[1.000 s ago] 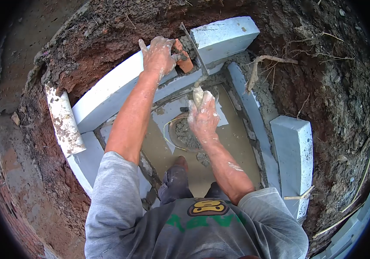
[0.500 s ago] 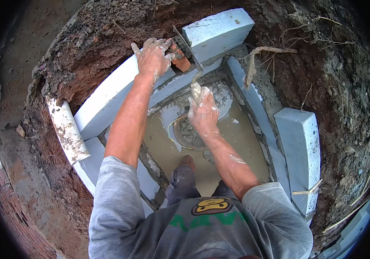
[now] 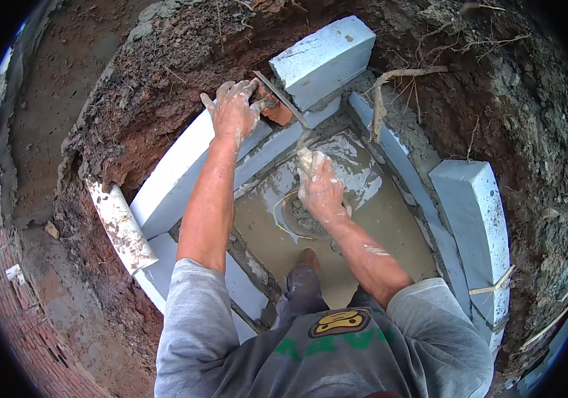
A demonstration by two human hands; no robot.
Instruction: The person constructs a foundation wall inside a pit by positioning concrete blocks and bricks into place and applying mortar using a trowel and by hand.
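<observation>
My left hand (image 3: 233,111), smeared with mortar, has its fingers spread at the end of a white block (image 3: 181,176). Its thumb side touches an orange brick piece (image 3: 277,111) with grey mortar on it. My right hand (image 3: 321,189) is wrapped round the handle of a trowel (image 3: 284,99). The trowel blade stands on edge in the gap between the brick piece and another white block (image 3: 327,60). Below them runs a lower course of white blocks (image 3: 284,144).
Muddy water (image 3: 363,245) covers the pit floor, with a round container of mortar (image 3: 307,215) in it. A dirty white pipe (image 3: 121,225) lies at the left. A tall white block (image 3: 473,219) stands at the right, near a protruding root (image 3: 380,99). Earth walls surround the blockwork.
The view has shifted, moving the pit and blocks within the frame. The trowel blade now leans more to the left, against the brick piece. My left hand remains by the brick.
</observation>
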